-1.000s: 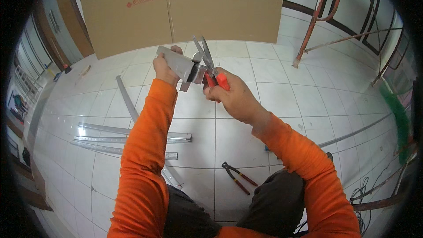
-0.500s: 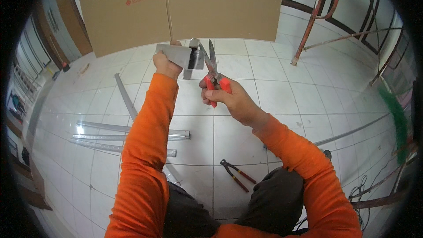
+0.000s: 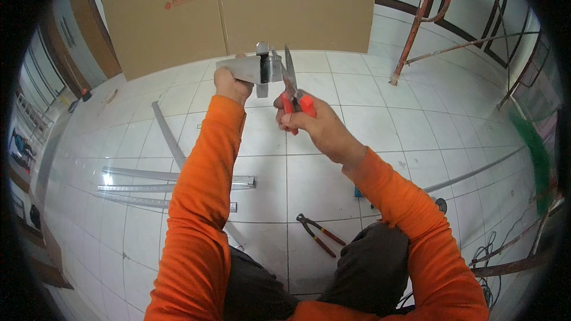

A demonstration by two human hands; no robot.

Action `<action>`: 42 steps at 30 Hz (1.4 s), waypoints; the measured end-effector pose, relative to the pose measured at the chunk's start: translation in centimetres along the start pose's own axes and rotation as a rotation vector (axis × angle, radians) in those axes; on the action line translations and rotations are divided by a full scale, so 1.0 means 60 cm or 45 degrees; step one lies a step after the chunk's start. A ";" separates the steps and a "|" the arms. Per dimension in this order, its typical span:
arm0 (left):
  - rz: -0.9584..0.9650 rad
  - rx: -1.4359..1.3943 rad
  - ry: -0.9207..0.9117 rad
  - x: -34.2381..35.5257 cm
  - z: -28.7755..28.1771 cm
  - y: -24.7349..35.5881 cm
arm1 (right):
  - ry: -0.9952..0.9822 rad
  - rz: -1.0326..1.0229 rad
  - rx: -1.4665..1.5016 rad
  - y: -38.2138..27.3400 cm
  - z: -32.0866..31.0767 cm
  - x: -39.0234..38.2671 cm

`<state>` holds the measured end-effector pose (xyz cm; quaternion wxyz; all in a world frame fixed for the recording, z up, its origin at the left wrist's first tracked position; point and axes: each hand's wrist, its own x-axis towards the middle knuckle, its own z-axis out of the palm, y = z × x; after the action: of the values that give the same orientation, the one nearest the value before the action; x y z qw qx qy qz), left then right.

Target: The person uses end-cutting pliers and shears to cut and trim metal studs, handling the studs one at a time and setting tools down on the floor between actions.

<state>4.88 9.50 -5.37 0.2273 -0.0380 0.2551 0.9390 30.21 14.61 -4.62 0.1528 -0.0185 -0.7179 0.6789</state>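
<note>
Held out in front of me, a silvery sheet-metal channel (image 3: 245, 69) has cut, bent flaps at its right end. My left hand (image 3: 232, 86) is closed round its left part, thumb on the near face. My right hand (image 3: 324, 131) grips red-handled tin snips (image 3: 291, 86), fingers wrapped on the handles. The blades point up and stand slightly apart, right beside the channel's flapped end. Whether they touch the metal I cannot tell. Pincers (image 3: 320, 235) with dark and yellow handles lie on the floor by my knees.
Several metal profiles (image 3: 169, 134) lie on the white tiles at the left. Large brown boards (image 3: 285, 12) lean at the back. A rusty scaffold frame (image 3: 413, 30) stands at the right, near green netting (image 3: 532, 154) and tangled cables (image 3: 491, 261). Another long strip (image 3: 476, 171) lies right.
The channel has shifted slightly right and turned a little, showing its bent flaps more. The snips have moved slightly right and their blades look closer together.
</note>
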 end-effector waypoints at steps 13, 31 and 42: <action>-0.330 -0.180 -0.391 0.010 -0.045 -0.003 | 0.145 -0.029 -0.165 0.026 0.013 -0.016; -0.390 -0.370 -0.592 0.023 -0.041 -0.016 | 0.026 -0.236 -0.422 -0.007 0.002 -0.007; -0.560 -0.339 -0.498 0.003 -0.038 -0.022 | 0.186 -0.192 -0.448 0.007 0.026 -0.014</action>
<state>5.20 9.46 -8.01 0.4626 0.0593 0.0672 0.8820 30.57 12.93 -5.22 0.2491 -0.0405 -0.8119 0.5265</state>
